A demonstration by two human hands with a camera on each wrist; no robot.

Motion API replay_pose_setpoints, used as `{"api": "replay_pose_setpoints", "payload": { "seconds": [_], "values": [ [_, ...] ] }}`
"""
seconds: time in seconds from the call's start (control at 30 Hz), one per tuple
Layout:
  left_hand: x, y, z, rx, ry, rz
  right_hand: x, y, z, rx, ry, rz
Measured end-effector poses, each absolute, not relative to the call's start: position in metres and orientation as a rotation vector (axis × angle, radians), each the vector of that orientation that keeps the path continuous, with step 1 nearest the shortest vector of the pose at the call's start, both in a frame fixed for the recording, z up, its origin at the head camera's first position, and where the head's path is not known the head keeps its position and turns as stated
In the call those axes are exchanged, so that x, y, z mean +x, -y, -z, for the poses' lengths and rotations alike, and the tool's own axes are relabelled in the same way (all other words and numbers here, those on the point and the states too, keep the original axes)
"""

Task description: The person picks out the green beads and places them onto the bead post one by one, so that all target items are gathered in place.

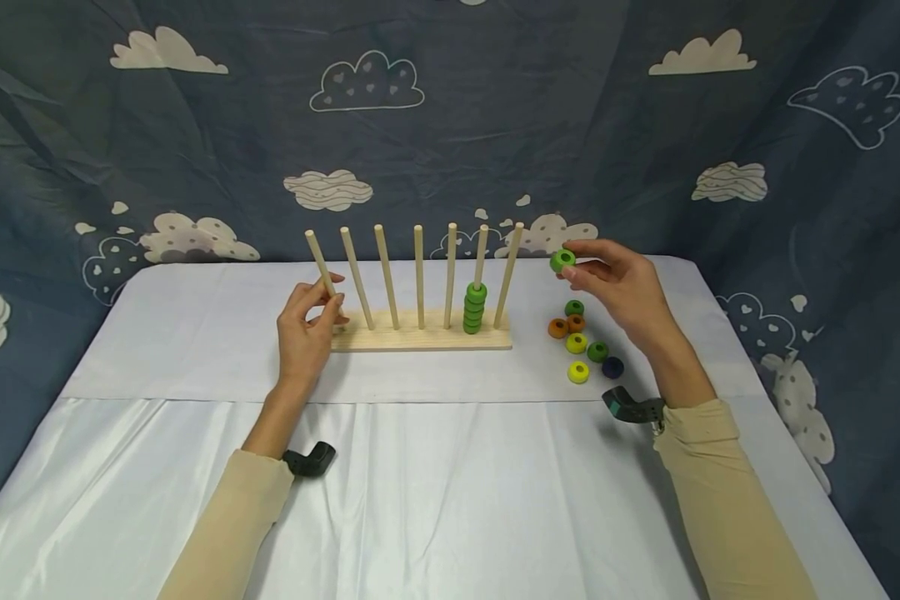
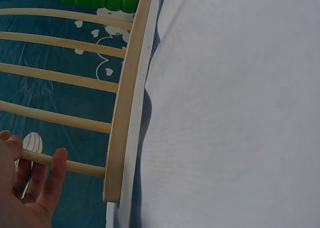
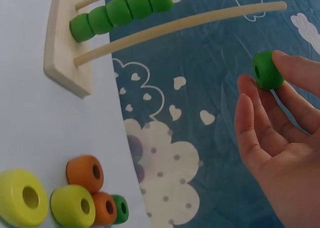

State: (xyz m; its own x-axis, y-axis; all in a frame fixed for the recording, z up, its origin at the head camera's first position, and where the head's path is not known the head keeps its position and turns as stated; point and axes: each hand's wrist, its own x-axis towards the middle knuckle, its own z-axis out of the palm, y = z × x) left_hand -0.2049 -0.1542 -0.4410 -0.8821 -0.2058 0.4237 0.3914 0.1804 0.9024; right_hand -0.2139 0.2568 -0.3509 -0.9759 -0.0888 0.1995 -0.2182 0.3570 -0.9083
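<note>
The left hand (image 1: 305, 335) holds the first stick (image 1: 317, 256) of a wooden rack (image 1: 412, 341) on the white counter (image 1: 420, 483). Five green beads (image 1: 474, 312) sit stacked on the sixth stick (image 1: 481, 260). Past the rack, one green bead (image 1: 557, 266) is up in the air, pinched by the right hand (image 1: 621, 287), near loose green, orange, yellow and dark blue beads (image 1: 579, 349) on the counter.

the hands (image 1: 304, 333) were bare beyond a plain beige left sleeve (image 1: 225, 525) and a matching right sleeve (image 1: 735, 508), creased near its end. the left wrist camera (image 1: 315, 460) and right wrist camera (image 1: 637, 408) were black and bent, the latter with a teal patch (image 1: 613, 406).
</note>
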Motion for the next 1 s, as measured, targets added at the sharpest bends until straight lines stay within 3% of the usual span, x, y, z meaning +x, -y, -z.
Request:
{"api": "replay_pose_setpoints", "payload": {
  "seconds": [1.0],
  "values": [
    [-0.206,0.157,0.443,-0.218,1.988,1.757,-0.211,-0.225,0.329,0.381,2.43,-1.697]
  ]
}}
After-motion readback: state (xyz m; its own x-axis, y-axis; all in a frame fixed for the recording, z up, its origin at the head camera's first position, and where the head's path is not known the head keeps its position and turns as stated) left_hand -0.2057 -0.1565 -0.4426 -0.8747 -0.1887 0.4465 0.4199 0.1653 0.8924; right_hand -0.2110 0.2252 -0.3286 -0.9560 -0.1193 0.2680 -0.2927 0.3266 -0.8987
